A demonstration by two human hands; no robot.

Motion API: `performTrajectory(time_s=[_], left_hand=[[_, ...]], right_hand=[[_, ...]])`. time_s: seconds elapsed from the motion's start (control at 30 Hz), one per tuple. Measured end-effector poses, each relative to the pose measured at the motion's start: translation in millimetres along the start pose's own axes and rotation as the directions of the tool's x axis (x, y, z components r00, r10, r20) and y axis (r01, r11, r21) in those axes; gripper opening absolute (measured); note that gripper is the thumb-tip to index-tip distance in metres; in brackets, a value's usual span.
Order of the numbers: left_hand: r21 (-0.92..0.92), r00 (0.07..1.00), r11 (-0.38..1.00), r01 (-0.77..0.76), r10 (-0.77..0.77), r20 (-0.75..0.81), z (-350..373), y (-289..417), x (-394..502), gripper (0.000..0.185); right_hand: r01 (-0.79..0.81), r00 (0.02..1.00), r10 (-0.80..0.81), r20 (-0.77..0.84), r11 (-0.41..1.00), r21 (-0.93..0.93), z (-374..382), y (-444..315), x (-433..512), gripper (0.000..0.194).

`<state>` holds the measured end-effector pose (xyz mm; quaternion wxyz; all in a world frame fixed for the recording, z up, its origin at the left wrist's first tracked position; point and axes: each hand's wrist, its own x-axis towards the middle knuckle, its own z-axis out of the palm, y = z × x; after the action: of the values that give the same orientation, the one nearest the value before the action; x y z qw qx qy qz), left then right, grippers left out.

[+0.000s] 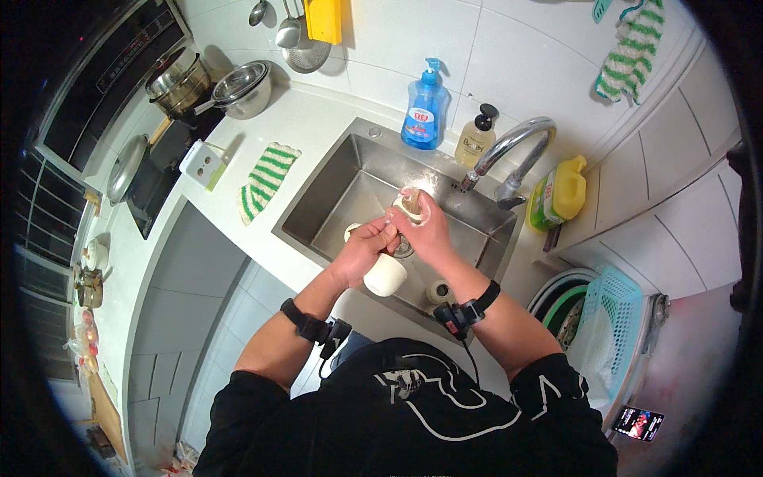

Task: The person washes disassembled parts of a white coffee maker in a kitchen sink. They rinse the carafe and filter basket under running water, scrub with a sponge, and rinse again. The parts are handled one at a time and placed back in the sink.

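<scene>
Over the stainless steel sink (372,156), my right hand (426,229) grips a small pale, round-rimmed piece (410,204) with suds on it; whether it is a lid or a small cup I cannot tell. My left hand (365,247) meets the right one, its thumb and fingers pinched together near that piece; what lies between them is hidden. A cream-white cup or jar (385,275) is just below the left hand, and another pale item (353,229) shows partly behind that hand. A small round container with a dark opening (439,291) lies in the sink's near right part.
A chrome faucet (518,140) arches over the sink's right rear. Blue (424,113) and clear (475,140) pump bottles stand behind the sink, a yellow jug (557,194) at right. A green-striped cloth (269,179) lies left; steel bowls (244,92) stand farther back.
</scene>
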<state>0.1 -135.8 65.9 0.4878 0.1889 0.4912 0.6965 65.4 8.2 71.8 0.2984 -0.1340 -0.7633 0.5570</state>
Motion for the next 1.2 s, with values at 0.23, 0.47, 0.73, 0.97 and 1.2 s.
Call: performTrajectory(time_s=[0.23,0.47,0.73,0.97,1.2], left_hand=[[0.369,0.997,0.926,-0.077,0.075,0.021,24.5,-6.5,3.8,0.024],[-0.117,0.998,0.993,0.013,-0.004,0.069,5.1,16.1,-0.2,0.022],[-0.246,0.981,0.961,0.128,-0.085,0.176,-21.6,28.8,-10.7,0.025],[-0.125,0.982,0.985,0.116,-0.095,0.164,-45.6,23.1,-8.9,0.030],[-0.194,0.995,0.978,0.081,-0.068,0.077,-67.8,10.1,0.6,0.029]], right_hand=[[-0.437,0.881,0.458,0.121,0.884,-0.166,-15.6,-0.1,37.6,0.035],[-0.078,0.994,0.067,0.083,0.986,0.145,-10.5,-1.5,6.1,0.032],[-0.012,0.916,0.088,0.391,0.981,-0.191,-44.3,19.1,21.2,0.078],[-0.721,0.621,0.453,0.640,0.650,0.241,-49.1,23.1,23.9,0.046],[-0.888,0.458,0.256,0.851,0.174,0.426,-55.4,5.1,7.0,0.038]])
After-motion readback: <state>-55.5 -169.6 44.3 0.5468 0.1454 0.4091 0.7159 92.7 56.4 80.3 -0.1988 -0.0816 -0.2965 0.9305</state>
